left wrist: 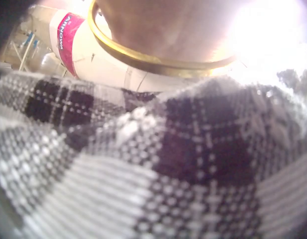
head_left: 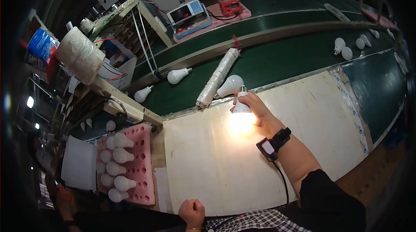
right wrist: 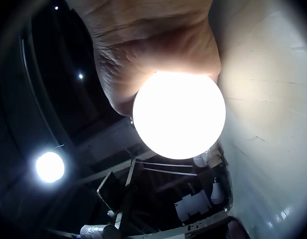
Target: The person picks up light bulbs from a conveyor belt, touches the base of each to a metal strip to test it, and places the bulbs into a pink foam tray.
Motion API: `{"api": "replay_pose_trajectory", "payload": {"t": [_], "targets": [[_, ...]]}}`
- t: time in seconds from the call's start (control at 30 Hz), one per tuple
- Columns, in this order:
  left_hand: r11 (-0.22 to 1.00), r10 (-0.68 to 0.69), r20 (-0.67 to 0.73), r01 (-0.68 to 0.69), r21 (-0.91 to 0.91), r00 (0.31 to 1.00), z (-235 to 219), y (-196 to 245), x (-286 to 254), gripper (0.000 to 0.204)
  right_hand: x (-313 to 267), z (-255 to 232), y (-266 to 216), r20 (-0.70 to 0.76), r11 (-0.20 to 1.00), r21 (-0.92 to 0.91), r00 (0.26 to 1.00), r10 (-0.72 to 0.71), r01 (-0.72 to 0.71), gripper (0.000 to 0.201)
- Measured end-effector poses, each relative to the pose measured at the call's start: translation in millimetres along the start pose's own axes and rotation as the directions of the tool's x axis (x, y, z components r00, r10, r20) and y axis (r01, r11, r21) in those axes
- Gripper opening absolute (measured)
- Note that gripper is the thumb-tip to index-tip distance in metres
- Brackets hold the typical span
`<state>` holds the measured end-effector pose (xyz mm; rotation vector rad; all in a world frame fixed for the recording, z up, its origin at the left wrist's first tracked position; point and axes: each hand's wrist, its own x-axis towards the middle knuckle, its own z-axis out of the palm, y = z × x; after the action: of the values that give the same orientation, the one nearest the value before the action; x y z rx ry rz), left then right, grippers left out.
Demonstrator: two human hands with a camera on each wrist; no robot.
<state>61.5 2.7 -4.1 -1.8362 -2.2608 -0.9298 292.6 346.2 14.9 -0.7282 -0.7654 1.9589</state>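
Observation:
My right hand [head_left: 256, 105] grips a lit light bulb [head_left: 242, 109] by its white body, over the far part of the pale board. Its metal screw base points up and away, and its glowing dome faces me. In the right wrist view the bright dome [right wrist: 179, 115] sits against the palm, and the fingers are mostly hidden. Just beyond lies an unlit bulb [head_left: 233, 84] beside a wrapped, tape-covered bar [head_left: 220, 76]. My left hand [head_left: 192, 213] rests curled at the board's near edge with no object showing in it. Checked cloth [left wrist: 203, 149] fills most of the left wrist view.
Pink foam tray [head_left: 145, 162] at left holds several bulbs. Two bulbs [head_left: 178, 75] lie on the green belt [head_left: 277, 59], more at far right. A meter [head_left: 187, 13] and a red device [head_left: 229, 6] stand behind. A taped post [head_left: 80, 54] rises at left.

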Motion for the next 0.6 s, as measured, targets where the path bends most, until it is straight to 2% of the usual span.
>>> {"api": "replay_pose_trajectory", "payload": {"t": [0.17, 0.23, 0.3, 0.37, 0.5, 0.57, 0.6], "targets": [[0.999, -0.029, -0.007, 0.029, -0.034, 1.0, -1, 1, 0, 0.013, -3, 3, -2, -0.024, 0.999, 0.035, 1.0, -0.002, 0.003, 0.039], [0.998, -0.047, -0.008, 0.046, -0.047, 0.999, -2, 1, 1, 0.013, 2, -1, 3, -0.02, 1.0, -0.006, 0.999, -0.028, 0.028, 0.038], [0.999, 0.002, -0.013, -0.003, -0.046, 1.0, -4, 2, 3, 0.013, 0, 4, 9, -0.017, 0.998, -0.051, 0.999, -0.048, 0.047, 0.038], [0.998, -0.007, -0.015, 0.006, -0.061, 1.0, -4, 1, 4, 0.013, -2, 18, 5, -0.083, 0.999, 0.018, 0.996, -0.032, 0.033, 0.034], [0.997, 0.006, -0.021, -0.007, -0.077, 1.0, -6, 1, 5, 0.013, 44, 45, -3, -0.081, 0.996, 0.09, 0.997, 0.012, -0.005, 0.031], [0.997, 0.0, -0.019, -0.001, -0.078, 1.0, -2, -4, -1, 0.013, 69, 64, -14, 0.033, 0.993, -0.072, 0.995, -0.091, 0.094, 0.028], [0.997, -0.014, -0.012, 0.013, -0.08, 1.0, 0, -7, -4, 0.013, 80, 71, -15, 0.119, 0.964, -0.178, 0.977, -0.178, 0.198, 0.032]]}}
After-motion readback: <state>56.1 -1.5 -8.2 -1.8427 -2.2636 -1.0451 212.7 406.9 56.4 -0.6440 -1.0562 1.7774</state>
